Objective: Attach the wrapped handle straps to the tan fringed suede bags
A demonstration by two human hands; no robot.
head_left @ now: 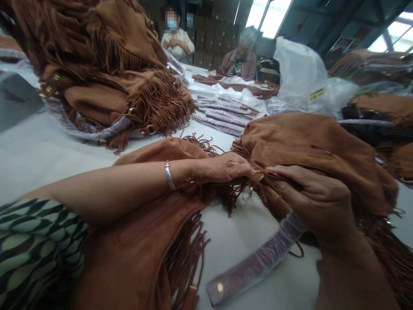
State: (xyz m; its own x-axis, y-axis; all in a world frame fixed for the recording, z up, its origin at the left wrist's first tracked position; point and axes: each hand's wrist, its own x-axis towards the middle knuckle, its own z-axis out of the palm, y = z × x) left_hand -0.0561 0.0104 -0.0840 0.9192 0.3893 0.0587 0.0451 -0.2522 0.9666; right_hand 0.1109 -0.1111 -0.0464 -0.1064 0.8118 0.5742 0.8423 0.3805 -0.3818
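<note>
A brown suede bag with long fringe lies under my left arm, and another brown suede bag rests beyond my right hand. My left hand is closed, its fingertips pinching beside a small gold-coloured metal fitting; what exactly they grip is hidden. My right hand is closed on a brown leather strap at the fitting, its thumb on top. The hands nearly meet. Below my right hand a strap handle wrapped in clear plastic slants down to the white tabletop.
Fringed brown bags are piled at the far left. Several plastic-wrapped straps lie at the table's middle, near a clear plastic bag. More brown bags are on the right. Two people are across the table, before stacked cartons.
</note>
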